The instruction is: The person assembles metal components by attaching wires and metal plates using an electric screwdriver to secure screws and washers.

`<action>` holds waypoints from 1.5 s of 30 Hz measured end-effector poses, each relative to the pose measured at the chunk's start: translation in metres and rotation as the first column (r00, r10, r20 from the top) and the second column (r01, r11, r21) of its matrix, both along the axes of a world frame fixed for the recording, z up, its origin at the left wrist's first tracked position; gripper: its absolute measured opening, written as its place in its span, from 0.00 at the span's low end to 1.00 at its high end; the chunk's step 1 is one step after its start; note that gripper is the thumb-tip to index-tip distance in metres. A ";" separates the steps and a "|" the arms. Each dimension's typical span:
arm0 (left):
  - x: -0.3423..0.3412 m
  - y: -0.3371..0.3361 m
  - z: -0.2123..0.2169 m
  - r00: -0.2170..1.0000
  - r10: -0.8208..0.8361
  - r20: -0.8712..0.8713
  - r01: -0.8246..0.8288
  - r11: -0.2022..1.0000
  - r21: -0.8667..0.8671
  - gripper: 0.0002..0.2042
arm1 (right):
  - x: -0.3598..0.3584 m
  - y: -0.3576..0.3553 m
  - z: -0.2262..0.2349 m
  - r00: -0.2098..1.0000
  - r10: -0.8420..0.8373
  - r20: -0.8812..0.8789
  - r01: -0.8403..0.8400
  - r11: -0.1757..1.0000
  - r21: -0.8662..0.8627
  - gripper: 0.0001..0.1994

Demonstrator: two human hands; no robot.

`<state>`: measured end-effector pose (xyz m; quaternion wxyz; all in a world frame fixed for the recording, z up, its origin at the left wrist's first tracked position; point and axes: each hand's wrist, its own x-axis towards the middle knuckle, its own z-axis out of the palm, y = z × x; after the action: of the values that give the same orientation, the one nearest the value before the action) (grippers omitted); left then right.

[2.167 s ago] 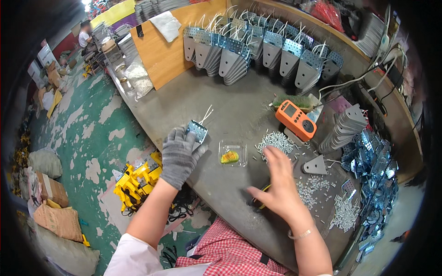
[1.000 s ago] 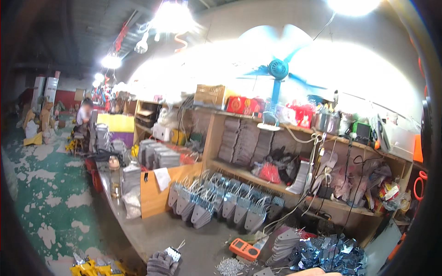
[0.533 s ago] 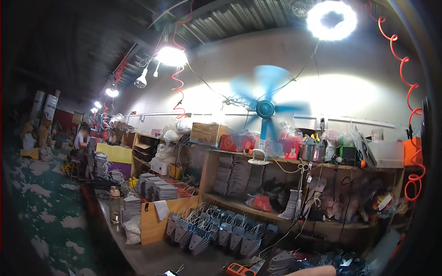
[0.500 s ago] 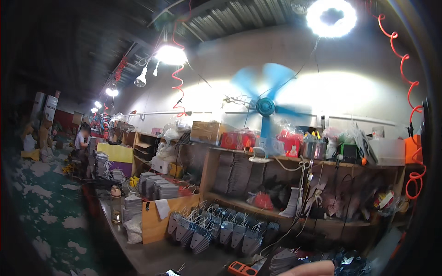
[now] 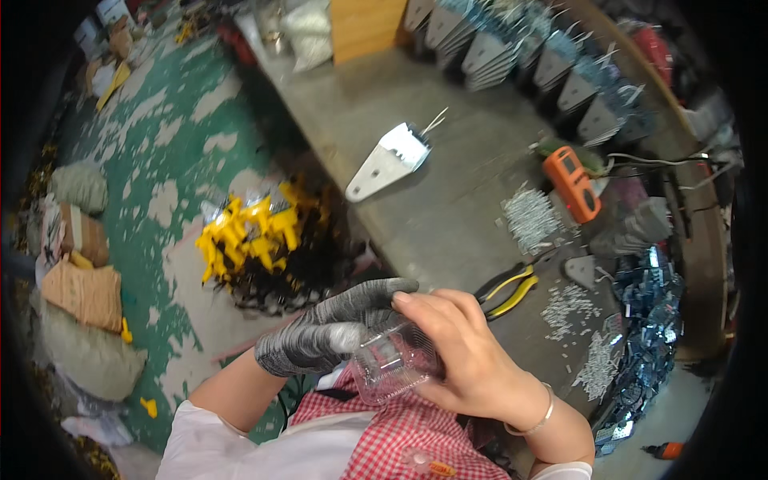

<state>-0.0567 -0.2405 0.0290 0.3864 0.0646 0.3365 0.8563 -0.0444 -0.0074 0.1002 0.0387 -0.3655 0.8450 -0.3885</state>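
Note:
Before my body, a clear plastic box (image 5: 390, 360) is held between my two hands. My left hand (image 5: 324, 328), in a grey knitted glove, has its thumb on the box's near side and its fingers stretched over the top. My bare right hand (image 5: 472, 360) curls round the other side, fingers at the upper edge and thumb below. What the box contains, if anything, cannot be made out. Beyond the hands, a flat tapered metal bracket (image 5: 384, 168) with two white wires lies on the worktable. Pliers with yellow and black handles (image 5: 512, 292) rest right of my right hand.
The worktable (image 5: 448, 216) bears an orange handheld meter (image 5: 572, 184), piles of small silver pins (image 5: 530, 220) and a heap of bluish metal parts (image 5: 648, 328). Stacked brackets (image 5: 488, 60) line the far side. Yellow parts (image 5: 252, 228) sit left of the table; sacks (image 5: 88, 348) lie farther left.
My view has swung from the room, fan and shelves down to the table. Earlier only a finger showed at the lower edge; now both hands and the plastic box are in view.

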 end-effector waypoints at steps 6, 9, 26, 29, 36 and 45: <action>0.040 -0.033 -0.051 0.991 0.033 0.128 -0.055 0.982 0.180 0.42 | 0.021 -0.026 -0.051 0.998 -0.042 0.042 0.030 0.966 0.257 0.36; 0.039 -0.050 -0.062 0.976 -0.062 0.211 0.103 0.976 -0.189 0.36 | 0.041 -0.033 -0.064 0.997 -0.077 -0.022 0.080 0.940 0.333 0.31; -0.066 0.124 -0.245 0.591 -0.742 -0.317 0.076 0.442 -0.894 0.13 | 0.127 0.058 -0.028 0.864 -0.453 0.219 0.431 0.891 0.143 0.26; -0.057 0.108 -0.237 0.364 -0.797 -0.482 -0.090 0.485 -0.870 0.14 | 0.135 0.138 -0.025 0.704 -0.710 0.022 0.691 0.692 0.210 0.20; -0.027 0.066 -0.109 -0.454 -0.890 0.050 -0.064 -0.024 -0.998 0.17 | 0.116 0.327 -0.075 0.185 -0.898 -0.400 0.968 0.097 0.230 0.21; -0.034 0.260 0.046 -0.244 -0.652 -0.718 -0.277 0.757 -0.593 0.19 | 0.121 0.328 -0.039 0.307 -0.874 -0.376 0.916 0.164 0.366 0.13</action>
<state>-0.0912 0.0190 0.0750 0.1177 0.6353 0.7245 0.2399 0.0766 0.3207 0.0611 -0.1328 0.2131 0.9649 -0.0766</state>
